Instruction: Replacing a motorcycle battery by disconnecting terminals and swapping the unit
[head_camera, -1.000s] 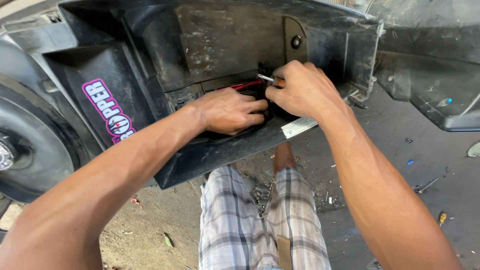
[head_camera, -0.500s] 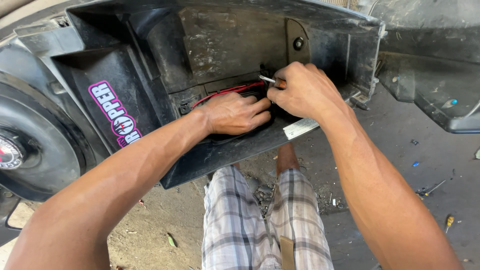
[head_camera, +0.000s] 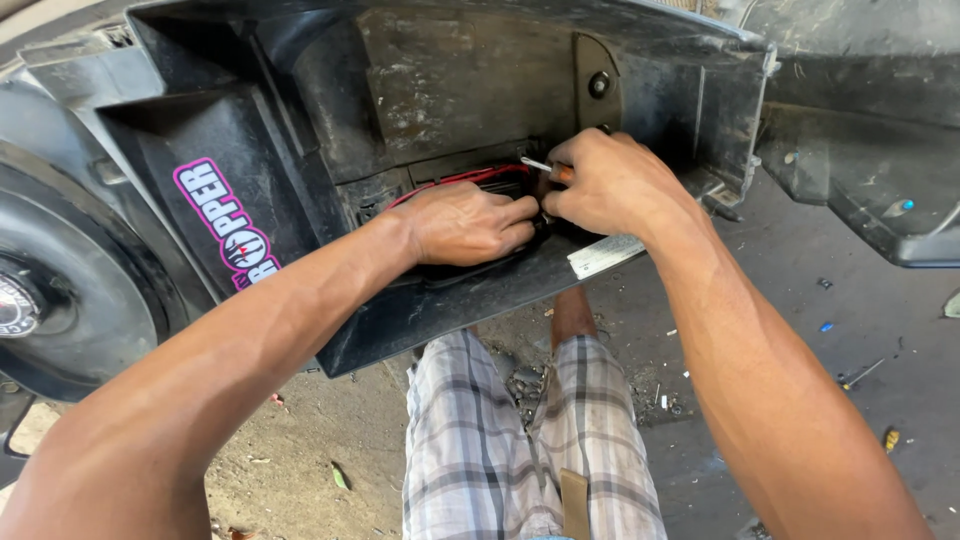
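Note:
Both my hands reach into the open underside of a black plastic scooter body panel (head_camera: 430, 90). My right hand (head_camera: 610, 185) is closed on a small screwdriver (head_camera: 540, 166) whose metal shaft points left, toward a recess with a red wire (head_camera: 455, 180). My left hand (head_camera: 465, 222) lies palm down in the same recess, fingers curled against a black part beside the right hand. What sits under the fingers is hidden.
A wheel (head_camera: 45, 290) stands at the left, next to a pink and white sticker (head_camera: 225, 225) on the panel. Another black panel piece (head_camera: 870, 190) hangs at the right. Below are my plaid shorts (head_camera: 520, 440) and dirty ground with small debris (head_camera: 860, 375).
The view has shifted slightly, with the wheel sliding further into frame. Both hands stay in the recess, the screwdriver held at nearly the same spot.

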